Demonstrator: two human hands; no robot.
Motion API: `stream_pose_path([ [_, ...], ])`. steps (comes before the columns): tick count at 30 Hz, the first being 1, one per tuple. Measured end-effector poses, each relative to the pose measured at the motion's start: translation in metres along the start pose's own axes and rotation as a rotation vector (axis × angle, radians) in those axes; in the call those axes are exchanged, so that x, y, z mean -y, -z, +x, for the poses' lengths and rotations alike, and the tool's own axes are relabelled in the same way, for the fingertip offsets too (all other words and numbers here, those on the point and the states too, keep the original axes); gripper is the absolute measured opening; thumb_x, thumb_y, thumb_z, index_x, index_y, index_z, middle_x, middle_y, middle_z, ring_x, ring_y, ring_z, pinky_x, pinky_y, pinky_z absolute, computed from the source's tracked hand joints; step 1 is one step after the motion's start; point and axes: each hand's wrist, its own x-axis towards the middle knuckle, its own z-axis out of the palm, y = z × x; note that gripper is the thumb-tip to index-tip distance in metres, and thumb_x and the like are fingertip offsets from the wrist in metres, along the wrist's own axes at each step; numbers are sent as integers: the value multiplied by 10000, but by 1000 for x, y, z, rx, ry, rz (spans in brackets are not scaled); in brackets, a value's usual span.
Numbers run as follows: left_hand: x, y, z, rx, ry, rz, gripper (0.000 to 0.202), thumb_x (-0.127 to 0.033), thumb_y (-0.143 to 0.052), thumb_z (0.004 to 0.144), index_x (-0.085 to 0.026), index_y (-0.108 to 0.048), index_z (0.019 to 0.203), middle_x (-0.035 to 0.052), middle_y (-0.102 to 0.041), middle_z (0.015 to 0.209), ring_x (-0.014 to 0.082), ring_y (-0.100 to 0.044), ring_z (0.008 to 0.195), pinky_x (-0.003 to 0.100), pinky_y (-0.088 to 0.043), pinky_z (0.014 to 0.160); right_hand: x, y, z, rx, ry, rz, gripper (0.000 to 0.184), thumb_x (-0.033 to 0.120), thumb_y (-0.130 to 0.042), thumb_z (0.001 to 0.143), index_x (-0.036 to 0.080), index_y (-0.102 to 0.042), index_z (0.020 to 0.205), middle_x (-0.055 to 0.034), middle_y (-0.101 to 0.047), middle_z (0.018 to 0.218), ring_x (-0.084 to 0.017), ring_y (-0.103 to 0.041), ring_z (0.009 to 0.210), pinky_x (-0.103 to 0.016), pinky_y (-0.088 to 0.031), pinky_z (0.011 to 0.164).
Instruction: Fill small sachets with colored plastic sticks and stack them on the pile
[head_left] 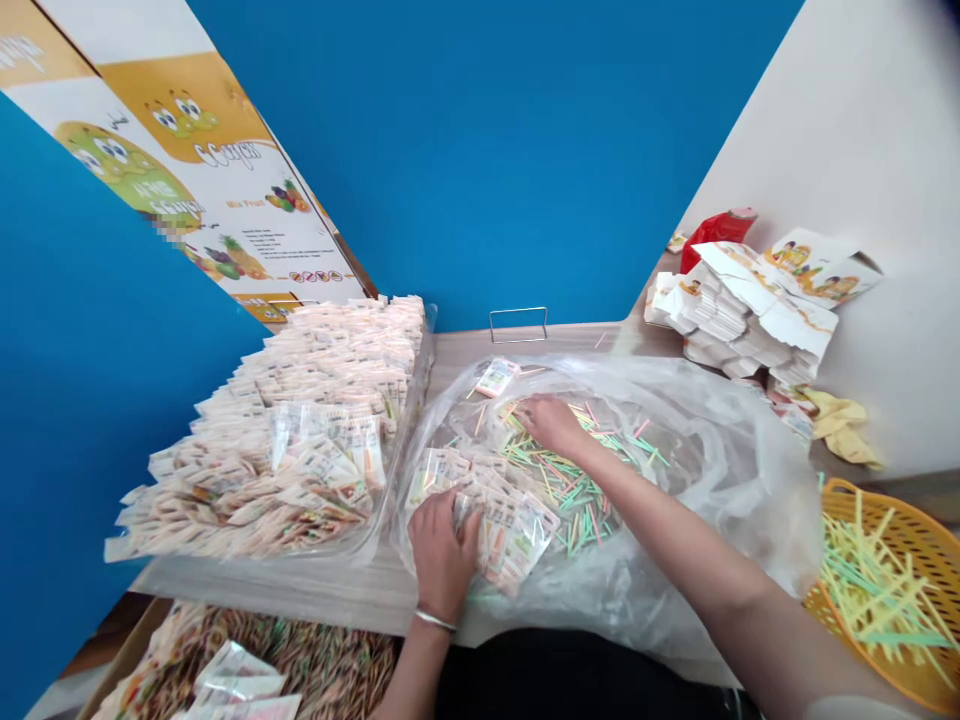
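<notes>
My left hand (444, 550) lies on a small pile of clear printed packets (506, 530), thumb and fingers apart. Just beyond it, my right hand (551, 422) reaches into a scatter of short thin sticks (577, 490) in green, yellow and pink. Its fingers are drawn together and point down; what is between their tips is hidden. Packets and sticks both lie on a clear plastic sheet (675, 410). Past my right hand sits a single small printed packet (498, 377).
A large heap of filled packets (300, 400) stands on the left. Below it, an open box (247, 660) holds more. Folded white cartons (757, 310) and a yellow cloth (844, 428) are at the right. An orange basket (930, 540) holds long yellow and green strips. Blue panels (495, 150) enclose the table.
</notes>
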Motion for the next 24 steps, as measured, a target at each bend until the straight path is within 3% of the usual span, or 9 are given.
stream_pose_path([
  [4,-6,8,0,-58,6,54,578,-419,-650,857,-111,-479,1314,179,-618,1197,316,-549,1132,487,-423,982,10,-10,29,-145,-58,-102,221,199,-461,942,141,-622,1082,-144,-625,1098,-268,-544,1029,-358,-374,877],
  [8,-12,21,18,-49,-8,37,497,-396,-651,858,-159,-534,1278,157,-619,1241,325,-521,1199,508,-393,1038,6,-18,37,-343,-74,-211,233,161,-479,920,122,-577,1128,-169,-590,1126,-300,-489,1052,-419,-336,902],
  [12,-12,16,68,49,43,-111,325,-288,-485,949,-167,-571,1238,131,-637,1232,267,-557,1187,442,-432,1033,-2,-18,38,-413,-87,-56,226,156,-486,897,138,-585,1099,-144,-599,1115,-281,-490,1058,-383,-345,890],
  [15,-13,-7,123,177,111,-160,328,-233,-401,965,-157,-590,1223,133,-661,1196,239,-611,1119,385,-472,987,-3,-7,52,-447,-54,61,267,175,-441,925,155,-582,1151,-126,-614,1141,-254,-511,1073,-357,-361,908],
  [17,-14,-28,159,327,170,-58,327,-169,-401,945,-148,-616,1191,141,-683,1141,232,-639,1069,353,-485,951,0,2,71,-364,48,37,324,168,-429,932,171,-575,1222,-119,-625,1184,-250,-520,1105,-363,-368,937],
  [19,-15,-49,187,450,229,61,313,-98,-446,893,-126,-652,1126,153,-705,1050,241,-660,1016,338,-494,913,4,8,92,-137,218,-51,352,148,-446,920,200,-596,1234,-108,-635,1222,-255,-514,1167,-379,-374,962],
  [21,-14,-64,204,477,256,130,329,-56,-473,847,-101,-656,1117,180,-694,1064,267,-643,1065,355,-476,942,8,9,112,85,339,-136,322,187,-483,916,217,-636,1197,-105,-643,1242,-280,-501,1218,-419,-380,984],
  [24,-8,-77,216,450,293,199,480,-68,-480,840,-107,-540,1315,223,-602,1272,320,-525,1257,438,-415,1024,11,3,134,199,353,-185,339,308,-591,876,213,-655,1194,-133,-623,1284,-322,-504,1231,-494,-371,1020],
])
